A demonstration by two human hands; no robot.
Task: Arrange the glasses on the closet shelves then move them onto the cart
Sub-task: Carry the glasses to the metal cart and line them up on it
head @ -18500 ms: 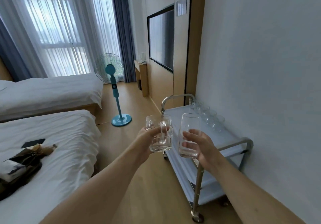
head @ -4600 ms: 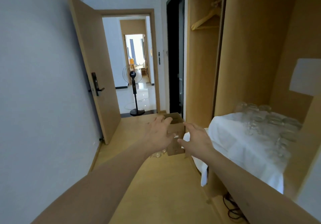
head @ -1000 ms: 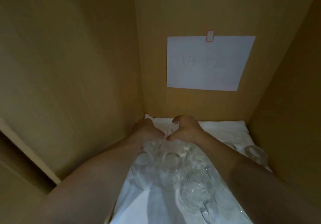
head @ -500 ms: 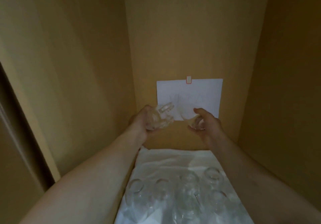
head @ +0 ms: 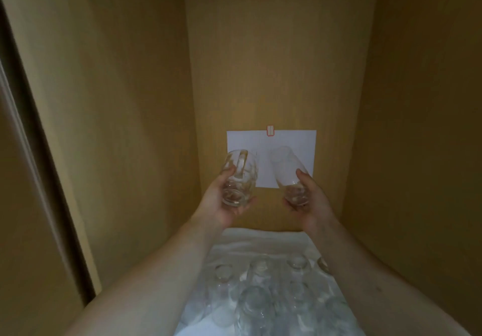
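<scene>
Inside the wooden closet, my left hand (head: 221, 202) grips a clear glass mug with a handle (head: 239, 177), lifted and tilted away from me. My right hand (head: 311, 200) grips a tall plain glass (head: 288, 172), also tilted, its mouth toward the back wall. Both are held well above the shelf. Several more clear glasses (head: 257, 299) stand close together on the white cloth (head: 250, 239) that covers the shelf, between my forearms.
A white paper sheet (head: 300, 142) is taped to the closet's back wall behind the held glasses. Wooden side walls close in at left (head: 117, 127) and right (head: 417, 127). A dark door edge (head: 31, 153) runs down the far left.
Both hands have drawn the two glasses a little nearer and turned them more upright, mouths up and away. The view has dropped slightly, showing more of the glasses on the shelf.
</scene>
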